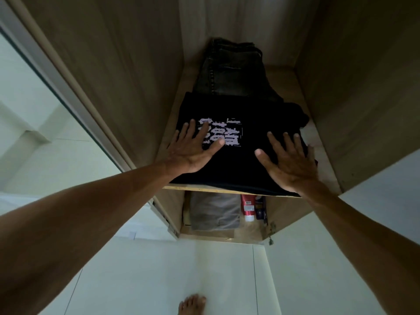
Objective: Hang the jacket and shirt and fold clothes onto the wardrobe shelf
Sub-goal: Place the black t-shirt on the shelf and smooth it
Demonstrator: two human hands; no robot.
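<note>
A person presses both palms flat on a folded black T-shirt (pixel 238 155) lying on a wooden wardrobe shelf (pixel 227 190), apparently to smooth it and seat it squarely. The left hand (pixel 193 148) lies with fingers spread, its fingertips over the shirt's pale printed graphic (pixel 223 133); the right hand (pixel 288 160) lies beside it, fingers likewise fanned, nearer the shirt's right edge. Neither hand grips anything. Just beyond the fingertips, deeper on the same shelf, sit folded dark grey jeans (pixel 234 71), their near end touching or slightly tucked under the shirt. A bunched fold of black cloth (pixel 297 114) bulges out past the right hand, so that side seems not yet tidy. Below the wrists, on the shelf underneath, lie a folded grey garment (pixel 214 212) and, to its right, a red bottle (pixel 247 206) beside a dark box (pixel 261 210). The person's bare foot (pixel 193 304) shows on the pale floor beneath the arms. No jacket or hanger is in view, so how much hanging remains cannot be judged.
</note>
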